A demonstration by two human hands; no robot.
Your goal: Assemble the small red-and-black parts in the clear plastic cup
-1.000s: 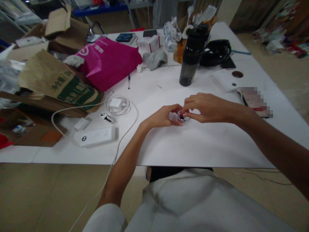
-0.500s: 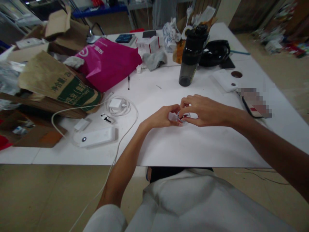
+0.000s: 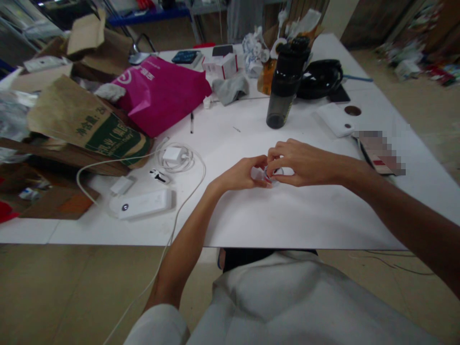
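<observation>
The right hand's (image 3: 300, 164) fingertips bend nearly together, their grip hidden, at a small clear plastic piece (image 3: 256, 173) clasped by the left hand (image 3: 239, 173), work seemingly unfinished, remainder unclear, near side of the dark bottle (image 3: 284, 84).

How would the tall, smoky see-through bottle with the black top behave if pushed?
Pushed high, the smoky bottle would likely tip: it stands tall on a narrow base. Once down, its round body could roll across the flat white table. Its wall looks smooth, so probably a bit slippery.
</observation>
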